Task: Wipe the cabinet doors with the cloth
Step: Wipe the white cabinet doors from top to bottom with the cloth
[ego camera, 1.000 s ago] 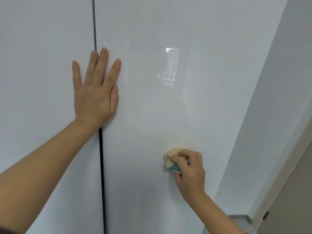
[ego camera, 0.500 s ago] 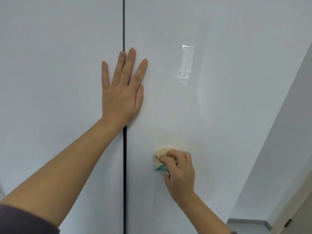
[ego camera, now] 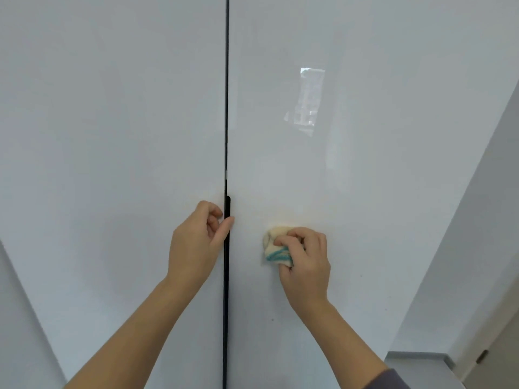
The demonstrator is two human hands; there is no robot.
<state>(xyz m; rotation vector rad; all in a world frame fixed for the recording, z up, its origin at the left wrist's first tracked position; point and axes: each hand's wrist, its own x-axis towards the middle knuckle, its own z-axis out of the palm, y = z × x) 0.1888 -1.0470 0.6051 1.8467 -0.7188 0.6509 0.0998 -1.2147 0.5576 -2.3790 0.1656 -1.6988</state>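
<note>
Two glossy white cabinet doors fill the view, the left door (ego camera: pixel 112 164) and the right door (ego camera: pixel 365 178), split by a dark vertical gap (ego camera: pixel 226 108). My right hand (ego camera: pixel 304 262) grips a bunched cream cloth with teal stripes (ego camera: pixel 273 245) and presses it against the right door, a little right of the gap. My left hand (ego camera: pixel 196 242) is at the gap at about the same height. Its fingers are curled, and the thumb tip lies across the gap beside a short dark recess (ego camera: pixel 228 206). Nothing shows in that hand.
A grey wall (ego camera: pixel 463 248) runs along the right side of the cabinet. A grey ledge (ego camera: pixel 415 360) and part of a beige door with a hinge (ego camera: pixel 502 346) sit at the bottom right. A bright window reflection (ego camera: pixel 309 99) shows on the right door.
My left hand left its flat, spread press high over the gap, dropped down and curled its fingers at the gap. The right hand stays low on the right door with the cloth.
</note>
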